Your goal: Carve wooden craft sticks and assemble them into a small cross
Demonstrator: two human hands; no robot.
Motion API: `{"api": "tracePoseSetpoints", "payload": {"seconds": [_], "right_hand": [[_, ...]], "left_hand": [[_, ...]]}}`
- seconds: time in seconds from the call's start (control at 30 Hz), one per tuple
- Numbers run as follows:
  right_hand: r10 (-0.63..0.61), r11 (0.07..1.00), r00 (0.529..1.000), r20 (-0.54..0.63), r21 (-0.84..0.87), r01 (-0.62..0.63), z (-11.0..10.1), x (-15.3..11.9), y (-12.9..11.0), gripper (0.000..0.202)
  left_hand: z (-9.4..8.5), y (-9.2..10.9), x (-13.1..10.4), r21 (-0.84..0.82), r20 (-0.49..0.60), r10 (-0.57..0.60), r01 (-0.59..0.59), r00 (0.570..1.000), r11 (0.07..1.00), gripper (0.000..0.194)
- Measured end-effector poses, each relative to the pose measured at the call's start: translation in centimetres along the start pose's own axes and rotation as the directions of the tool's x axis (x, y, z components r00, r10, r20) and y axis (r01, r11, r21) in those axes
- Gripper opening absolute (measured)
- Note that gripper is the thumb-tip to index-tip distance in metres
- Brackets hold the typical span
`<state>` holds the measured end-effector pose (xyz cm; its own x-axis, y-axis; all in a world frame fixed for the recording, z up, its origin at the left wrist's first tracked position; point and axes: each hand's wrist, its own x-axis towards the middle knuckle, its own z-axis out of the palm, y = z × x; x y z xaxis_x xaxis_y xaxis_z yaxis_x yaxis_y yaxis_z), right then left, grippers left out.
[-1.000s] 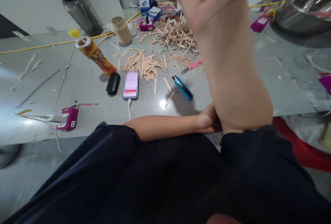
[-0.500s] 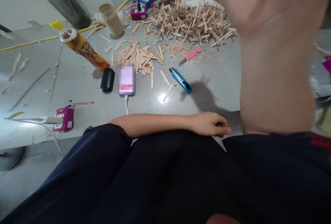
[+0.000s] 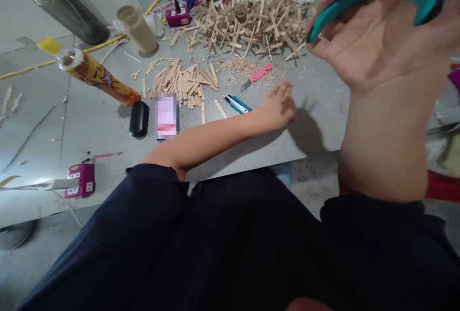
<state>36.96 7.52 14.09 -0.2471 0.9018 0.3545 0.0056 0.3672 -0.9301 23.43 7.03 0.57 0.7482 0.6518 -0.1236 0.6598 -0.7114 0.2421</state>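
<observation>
My right hand [image 3: 373, 38], raised close to the camera at the upper right, is closed on a teal and black tool [image 3: 345, 4], partly cut off by the frame edge. Low over the table's front part is my left hand [image 3: 278, 107], its fingers extended and apart, with nothing visible in it. Its wrist is beside a blue box cutter [image 3: 237, 104] and hides that cutter's rear end. Behind my left hand lies a pink-handled blade [image 3: 260, 74] next to wood shavings [image 3: 240, 65]. A small pile of wooden sticks [image 3: 183, 81] is to the left.
Glued sticks [image 3: 251, 23] form a large heap at the back. A phone [image 3: 166, 115], black case [image 3: 139, 119], orange bottle [image 3: 108, 83], jar [image 3: 138, 30] and grey bottle [image 3: 68, 6] stand or lie on the left. A purple adapter [image 3: 81, 180] sits near the front edge.
My left hand has moved forward from the table's front edge toward the box cutter, and its fingers have spread. The teal tool has come into view in my right hand.
</observation>
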Motion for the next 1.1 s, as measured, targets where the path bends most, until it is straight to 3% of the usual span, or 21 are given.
{"api": "tracePoseSetpoints", "payload": {"seconds": [0.07,0.1,0.13,0.2,0.3,0.43,0.5,0.6,0.63,0.67,0.73,0.8,0.87,0.9,0.97,1.03,1.1], "right_hand": [[0.201,0.897,0.977,-0.067,0.412,-0.157,-0.2,-0.3,0.2,0.093],[0.262,0.823,0.962,-0.077,0.538,-0.181,-0.3,-0.4,0.5,0.095],[0.286,0.79,0.954,-0.092,0.586,-0.18,-0.4,-0.5,0.9,0.095],[0.337,0.758,0.937,-0.092,0.617,-0.212,-0.4,-0.8,2.3,0.082],[0.394,0.743,0.916,-0.073,0.612,-0.27,0.6,-1.2,4.8,0.036],[0.335,0.774,0.942,0.025,0.563,-0.29,4.5,-1.0,6.5,0.044],[0.336,0.769,0.942,0.001,0.576,-0.276,6.9,-0.3,6.9,0.044],[0.351,0.802,0.934,-0.069,0.536,-0.262,9.9,1.1,8.1,0.048],[0.335,0.845,0.929,-0.157,0.487,-0.222,10.6,1.4,8.7,0.052],[0.272,0.908,0.953,-0.132,0.364,-0.209,11.0,1.5,9.4,0.049],[0.077,0.989,0.992,-0.099,0.135,-0.063,11.5,1.3,10.7,0.056],[-0.015,0.999,0.999,-0.04,0.044,0.016,11.5,0.5,11.9,0.073],[-0.06,0.998,0.998,-0.015,-0.013,0.06,11.3,-0.5,12.8,0.075],[-0.092,0.994,0.996,0.001,-0.063,0.092,11.3,-0.9,13.2,0.07],[-0.159,0.974,0.987,-0.001,-0.162,0.157,11.4,-1.6,13.6,0.055],[-0.214,0.916,0.977,0.018,-0.345,0.207,11.7,-2.1,13.8,0.037],[-0.243,0.797,0.966,0.083,-0.551,0.248,12.1,-2.5,13.9,0.025]], "left_hand": [[-3.1,-1.9,-0.4,-0.05,-0.147,0.061,-0.069,0.987,0.996,0.055],[-4.4,-2.9,-1.3,-0.105,-0.185,0.032,-0.052,0.982,0.993,0.05],[-5.5,-4.0,-2.7,-0.14,-0.182,0.003,-0.029,0.983,0.99,0.046],[-6.7,-5.8,-6.5,-0.125,-0.175,-0.156,0.135,0.972,0.983,0.035],[-5.5,-7.1,-12.9,-0.027,-0.128,-0.404,0.404,0.906,0.914,0.039],[-2.0,-5.5,-18.8,0.109,0.067,-0.492,0.484,0.868,0.868,0.043],[-1.0,-4.5,-19.9,0.158,0.082,-0.462,0.446,0.883,0.881,0.034],[-0.7,-4.0,-20.4,0.17,0.135,-0.378,0.355,0.916,0.919,0.036],[-0.7,-4.2,-20.4,0.167,0.137,-0.359,0.335,0.923,0.927,0.037],[-0.7,-4.5,-20.4,0.165,0.128,-0.349,0.327,0.928,0.93,0.036],[-0.4,-5.2,-20.5,0.156,0.09,-0.334,0.318,0.938,0.935,0.033],[0.3,-6.0,-20.7,0.115,0.04,-0.303,0.296,0.952,0.948,0.032],[1.3,-6.7,-21.0,-0.091,-0.008,-0.248,0.246,0.969,0.965,0.027],[1.8,-7.0,-21.1,-0.283,-0.048,-0.237,0.214,0.97,0.935,0.022],[2.5,-7.6,-21.4,-0.693,-0.121,-0.354,0.176,0.927,0.699,0.011],[2.8,-8.1,-21.5,-0.913,-0.169,-0.533,0.072,0.829,0.401,0.014],[2.7,-8.5,-21.5,-0.977,-0.172,-0.665,-0.037,0.727,0.211,0.022]]}}
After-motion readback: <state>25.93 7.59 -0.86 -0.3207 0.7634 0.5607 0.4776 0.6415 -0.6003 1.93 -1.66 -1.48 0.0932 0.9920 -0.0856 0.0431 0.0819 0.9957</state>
